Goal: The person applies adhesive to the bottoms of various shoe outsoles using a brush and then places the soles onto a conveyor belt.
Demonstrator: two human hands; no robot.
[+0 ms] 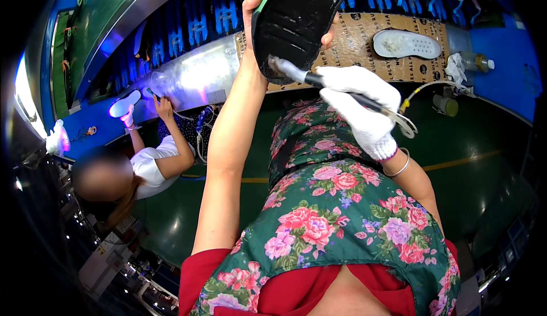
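Holding up a black sole [293, 22] from behind, the left hand [249, 24] in the head view has its fingers round both edges; the gloved right hand [362, 102] clasps a brush [314, 80], bristles at the sole's lower end. Dark printed lettering [356, 17] repeats across brown cardboard [353, 42]. On that lies a pale sole [424, 47], with crumpled tissue [456, 67] and a bottle [474, 61] to its right. The black sole hides the left palm.

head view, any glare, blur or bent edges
Head view: white-violet glare washes out part of the metal bench, which seems bowed by the lens; head view: the co-worker's head is blurred, the brush tip looks soft, and the corners go black.
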